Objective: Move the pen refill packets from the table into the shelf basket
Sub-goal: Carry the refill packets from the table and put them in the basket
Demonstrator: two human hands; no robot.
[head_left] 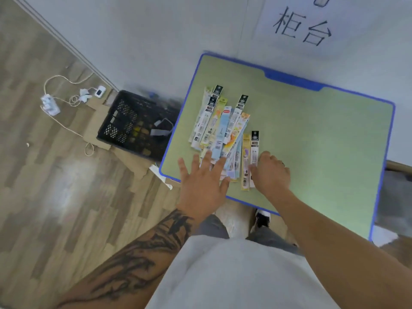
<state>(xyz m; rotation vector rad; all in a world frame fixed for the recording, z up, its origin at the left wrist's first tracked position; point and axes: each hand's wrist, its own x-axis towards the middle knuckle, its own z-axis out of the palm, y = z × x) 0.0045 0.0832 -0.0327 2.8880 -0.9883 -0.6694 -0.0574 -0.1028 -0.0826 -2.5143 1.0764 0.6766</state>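
Note:
A loose pile of several long, narrow pen refill packets (223,128) lies on the green table with a blue rim (312,134), near its front left corner. My left hand (204,177) lies flat with straight, spread fingers on the near ends of the pile. My right hand (270,171) sits just right of the pile, fingers curled down at the lower end of a white packet with a black top (254,146); whether it pinches the packet is hidden. No shelf basket is recognisable.
A black plastic crate (133,123) with items inside stands on the floor left of the table. A power strip with white cables (50,104) lies further left. A wall with a paper sign (303,25) runs behind the table.

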